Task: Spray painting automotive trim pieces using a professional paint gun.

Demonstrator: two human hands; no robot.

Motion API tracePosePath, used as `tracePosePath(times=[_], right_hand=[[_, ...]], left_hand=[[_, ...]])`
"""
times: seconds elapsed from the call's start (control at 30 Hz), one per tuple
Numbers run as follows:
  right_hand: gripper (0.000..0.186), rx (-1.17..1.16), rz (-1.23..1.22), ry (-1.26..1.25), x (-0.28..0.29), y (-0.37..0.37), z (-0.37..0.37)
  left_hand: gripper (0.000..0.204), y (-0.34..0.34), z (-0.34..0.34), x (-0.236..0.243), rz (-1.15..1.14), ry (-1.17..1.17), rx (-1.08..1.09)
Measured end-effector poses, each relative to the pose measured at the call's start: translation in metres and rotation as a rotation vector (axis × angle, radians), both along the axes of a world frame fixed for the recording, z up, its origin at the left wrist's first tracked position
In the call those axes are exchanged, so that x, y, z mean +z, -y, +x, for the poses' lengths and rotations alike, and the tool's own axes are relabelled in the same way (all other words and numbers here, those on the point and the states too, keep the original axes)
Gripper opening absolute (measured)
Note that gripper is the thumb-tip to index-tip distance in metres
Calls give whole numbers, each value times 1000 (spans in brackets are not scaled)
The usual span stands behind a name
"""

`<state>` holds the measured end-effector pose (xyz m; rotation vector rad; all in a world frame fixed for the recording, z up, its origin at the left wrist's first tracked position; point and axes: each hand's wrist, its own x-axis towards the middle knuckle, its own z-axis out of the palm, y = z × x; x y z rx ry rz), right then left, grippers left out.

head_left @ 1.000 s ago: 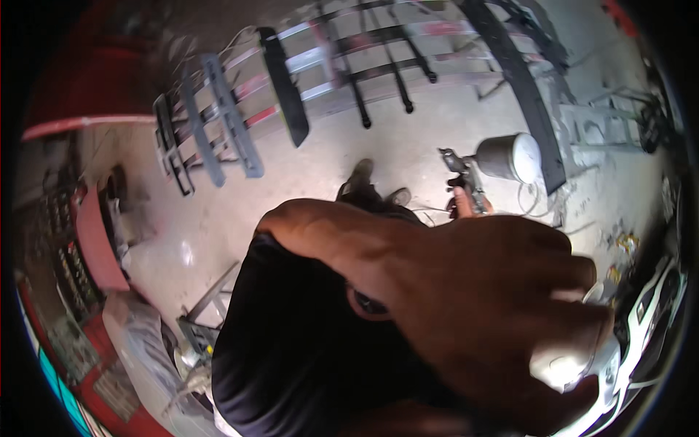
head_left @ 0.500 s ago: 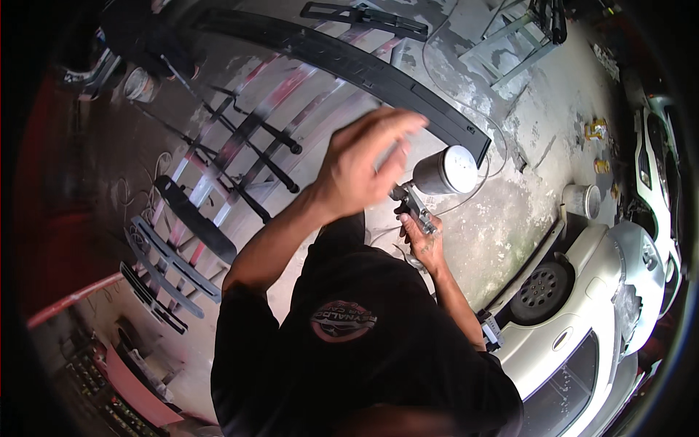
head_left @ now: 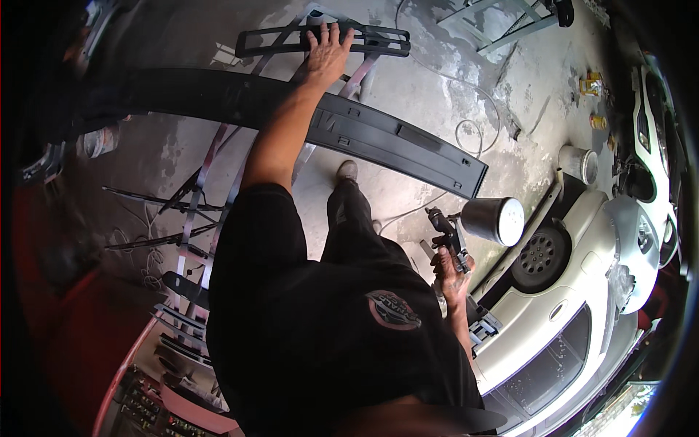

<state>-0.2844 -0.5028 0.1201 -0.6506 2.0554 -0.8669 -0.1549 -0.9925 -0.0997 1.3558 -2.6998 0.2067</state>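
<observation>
My left hand (head_left: 328, 57) reaches far forward, fingers spread, and appears to rest on a long black slotted trim piece (head_left: 251, 44) that lies on a stand. My right hand (head_left: 454, 280) is closed around the handle of a spray gun (head_left: 449, 237), held low at my right side. The gun's round metal cup (head_left: 495, 221) points off to the right. Between my hands a long black panel (head_left: 408, 149) lies across the stand, passing under my left forearm.
Wiper arms (head_left: 164, 239) and dark trim parts (head_left: 186, 288) lie on the rack at left. To the right stand a pale car (head_left: 564, 291) and a bucket (head_left: 579, 164). A stepladder (head_left: 502, 22) is at the far right, and a hose (head_left: 499, 116) loops over the floor.
My left hand has gone from near the spray gun forward to the slotted trim piece. The gun has come lower and to the right in my right hand. My view has shifted.
</observation>
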Motion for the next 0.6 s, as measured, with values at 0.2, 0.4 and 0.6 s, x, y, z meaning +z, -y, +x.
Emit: tracePosePath(times=[0.2,0.4,0.6], right_hand=[[38,-53,39,-10,12,35,-6],[38,-53,53,-25,12,57,-16],[40,-56,74,3,17,72,-20]], left_hand=[[66,41,8,-10,49,47,-160],[54,75,7,27,223,-69,-277],[27,110,-1,60,532,-133,-381]])
